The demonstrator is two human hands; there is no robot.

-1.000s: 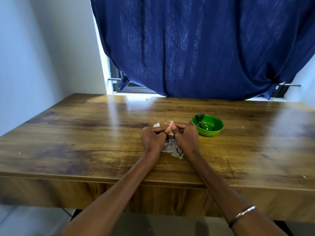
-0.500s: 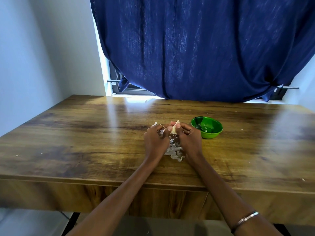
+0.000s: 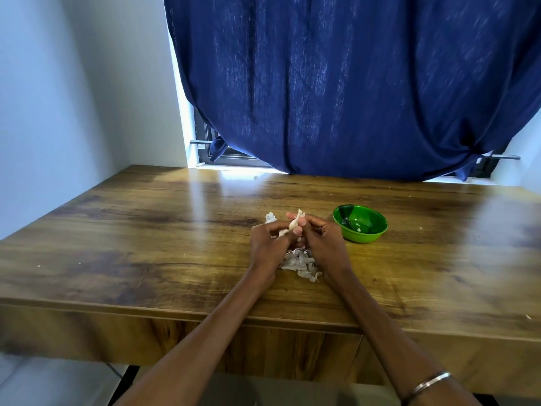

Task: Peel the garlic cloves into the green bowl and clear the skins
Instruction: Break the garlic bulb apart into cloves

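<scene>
Two hands are working a garlic clove point(image 3: 295, 222) above the middle of the wooden surface point(image 3: 146, 244), roughly midway between its near and far edges. The left hand point(image 3: 268, 244) is pinching the clove's lower part between thumb and fingers, while the right hand point(image 3: 320, 243) is curling around its upper side, fingertips closing on the pale skin. The clove is standing nearly upright, its long axis tilting slightly toward the far edge, with a wisp of skin sticking up at the tip.

The green bowl point(image 3: 377, 230) is sitting just beside the right hand, on the side toward the right edge of the surface, and holds what looks like a little peeled garlic. That puts the right hand nearer the bowl, so it seems the likelier one to carry the clove across once bare. A heap of shed skins point(image 3: 301, 263) is lying on the surface directly beneath and between the wrists, toward the near edge, and one more scrap of skin point(image 3: 270, 217) is lying just beyond the left hand.
</scene>
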